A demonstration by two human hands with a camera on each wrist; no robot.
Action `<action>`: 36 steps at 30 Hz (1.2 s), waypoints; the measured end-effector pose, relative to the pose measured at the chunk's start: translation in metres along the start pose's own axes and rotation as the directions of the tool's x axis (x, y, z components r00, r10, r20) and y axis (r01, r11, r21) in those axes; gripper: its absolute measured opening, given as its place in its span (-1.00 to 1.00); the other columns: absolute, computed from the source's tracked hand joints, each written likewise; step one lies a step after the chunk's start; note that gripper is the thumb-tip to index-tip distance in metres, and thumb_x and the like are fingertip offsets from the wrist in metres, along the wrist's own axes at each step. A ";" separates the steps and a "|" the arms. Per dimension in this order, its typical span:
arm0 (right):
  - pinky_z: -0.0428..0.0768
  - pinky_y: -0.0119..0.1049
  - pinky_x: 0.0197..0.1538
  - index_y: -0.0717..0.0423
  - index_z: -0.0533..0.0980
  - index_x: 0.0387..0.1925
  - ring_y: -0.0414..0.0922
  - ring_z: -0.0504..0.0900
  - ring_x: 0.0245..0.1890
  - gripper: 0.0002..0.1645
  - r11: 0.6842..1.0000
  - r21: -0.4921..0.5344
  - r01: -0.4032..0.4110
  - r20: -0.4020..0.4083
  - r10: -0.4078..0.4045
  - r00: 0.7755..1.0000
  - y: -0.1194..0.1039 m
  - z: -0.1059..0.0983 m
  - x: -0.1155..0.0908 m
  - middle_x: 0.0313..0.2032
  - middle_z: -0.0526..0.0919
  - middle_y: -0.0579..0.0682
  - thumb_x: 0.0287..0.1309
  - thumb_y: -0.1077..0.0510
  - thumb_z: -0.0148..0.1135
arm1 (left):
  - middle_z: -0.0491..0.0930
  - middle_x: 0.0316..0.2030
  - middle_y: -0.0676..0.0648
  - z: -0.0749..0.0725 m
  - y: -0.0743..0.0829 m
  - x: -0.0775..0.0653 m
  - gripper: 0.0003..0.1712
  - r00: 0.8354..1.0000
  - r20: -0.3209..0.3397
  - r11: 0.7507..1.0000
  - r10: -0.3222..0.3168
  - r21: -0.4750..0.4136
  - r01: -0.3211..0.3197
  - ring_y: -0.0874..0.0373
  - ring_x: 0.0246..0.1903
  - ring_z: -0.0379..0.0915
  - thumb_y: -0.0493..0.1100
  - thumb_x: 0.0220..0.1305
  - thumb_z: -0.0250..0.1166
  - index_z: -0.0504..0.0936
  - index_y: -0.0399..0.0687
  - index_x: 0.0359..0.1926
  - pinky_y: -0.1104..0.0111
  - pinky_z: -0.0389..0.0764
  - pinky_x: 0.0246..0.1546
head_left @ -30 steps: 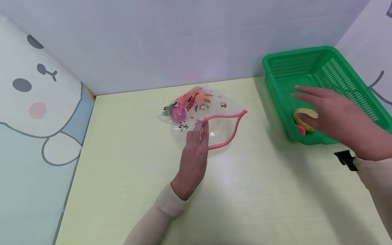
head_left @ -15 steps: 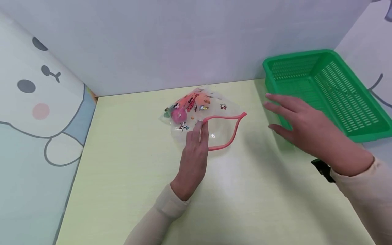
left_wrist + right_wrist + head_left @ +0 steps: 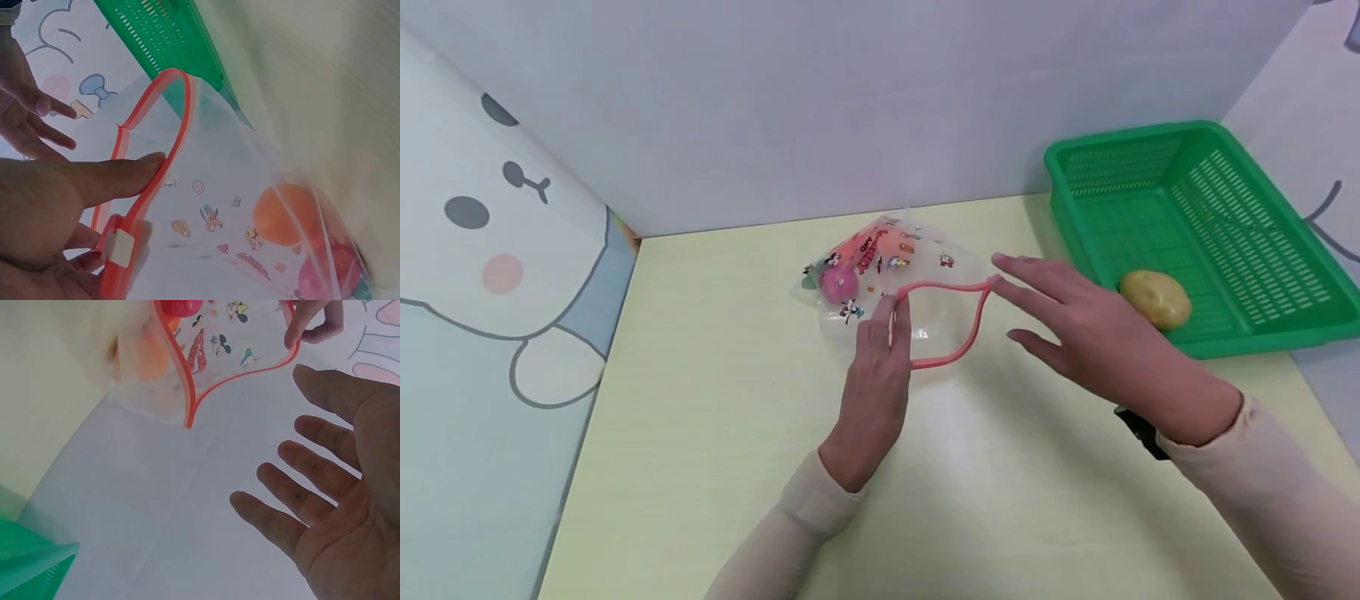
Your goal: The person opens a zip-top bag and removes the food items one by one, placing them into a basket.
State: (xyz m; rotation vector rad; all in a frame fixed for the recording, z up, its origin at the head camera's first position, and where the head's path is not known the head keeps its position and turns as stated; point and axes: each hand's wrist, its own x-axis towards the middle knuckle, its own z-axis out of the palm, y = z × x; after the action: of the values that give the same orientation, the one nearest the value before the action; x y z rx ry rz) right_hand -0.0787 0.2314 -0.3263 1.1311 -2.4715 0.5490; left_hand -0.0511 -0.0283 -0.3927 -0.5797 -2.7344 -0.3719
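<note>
A clear zip bag (image 3: 928,250) with cartoon prints and a red rim lies on the table. Through its plastic show a pink ball-like thing (image 3: 839,284), an orange round thing (image 3: 285,214) and a bit of green. My left hand (image 3: 874,387) pinches the near side of the rim between thumb and fingers, beside a white-and-red slider (image 3: 119,247). The mouth of the bag stands spread. At its right corner hovers my right hand (image 3: 1086,333), fingers spread and straight; the right wrist view shows nothing in it and a gap to the bag.
A green plastic basket (image 3: 1071,208) stands at the back right, with a potato (image 3: 1155,299) in its near left corner. A pale wall (image 3: 820,108) closes off the back of the table (image 3: 700,400). A dark strap piece (image 3: 1141,432) shows under the right wrist.
My right hand has moved left from over the basket to the bag's right corner. The potato shows again, but the small pinkish thing beside it does not. My left hand stays put.
</note>
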 end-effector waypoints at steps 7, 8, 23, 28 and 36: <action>0.69 0.18 0.14 0.25 0.52 0.35 0.22 0.55 0.33 -0.03 0.999 0.046 0.021 0.038 -0.023 0.999 -0.010 0.012 0.005 0.39 0.53 0.23 -0.19 0.36 0.73 | 0.24 0.45 -0.25 -0.001 0.001 0.001 0.13 1.000 0.016 0.999 -0.009 -0.032 0.010 -0.08 0.12 0.39 -0.41 0.06 0.64 0.22 -0.36 0.58 0.35 0.77 -0.11; 0.68 0.19 0.15 0.25 0.52 0.35 0.23 0.56 0.33 -0.02 0.998 0.052 0.027 0.045 -0.029 0.999 -0.011 0.014 0.006 0.39 0.54 0.23 -0.20 0.36 0.74 | 0.24 0.45 -0.25 -0.002 0.001 0.001 0.14 1.000 0.018 0.999 -0.011 -0.033 0.011 -0.08 0.14 0.39 -0.40 0.05 0.64 0.22 -0.36 0.58 0.35 0.77 -0.09; 0.71 0.07 0.16 0.25 0.55 0.33 0.18 0.57 0.35 -0.05 0.995 0.076 0.063 0.122 -0.072 0.990 -0.023 0.045 0.014 0.37 0.57 0.21 -0.16 0.27 0.77 | 0.26 0.45 -0.29 -0.003 0.003 0.004 0.00 1.000 0.007 1.000 -0.009 -0.014 0.009 -0.12 0.29 0.36 -0.44 0.18 0.53 0.22 -0.39 0.57 0.32 0.74 0.05; 0.66 0.07 0.24 0.26 0.54 0.34 0.18 0.54 0.38 -0.10 0.997 0.064 0.035 0.157 -0.045 0.987 -0.023 0.055 0.020 0.39 0.55 0.21 -0.08 0.25 0.73 | 0.24 0.46 -0.28 -0.004 0.004 0.004 -0.02 1.000 0.006 1.000 -0.016 -0.024 0.016 -0.12 0.24 0.36 -0.44 0.21 0.51 0.22 -0.38 0.57 0.33 0.75 0.01; 0.64 0.08 0.27 0.27 0.49 0.39 0.19 0.51 0.41 -0.09 0.999 0.038 -0.034 0.181 0.027 0.983 -0.019 0.070 0.028 0.40 0.52 0.24 0.00 0.25 0.69 | 0.21 0.47 -0.29 -0.005 0.006 0.005 0.01 0.999 0.024 0.998 -0.022 -0.054 0.023 -0.13 0.22 0.36 -0.43 0.18 0.53 0.22 -0.39 0.57 0.32 0.74 0.01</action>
State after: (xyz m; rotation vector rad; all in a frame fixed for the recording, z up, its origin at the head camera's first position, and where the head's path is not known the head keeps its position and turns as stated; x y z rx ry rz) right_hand -0.0922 0.1679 -0.3692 1.2087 -2.6465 0.5292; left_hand -0.0512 -0.0230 -0.3852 -0.5712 -2.7623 -0.4490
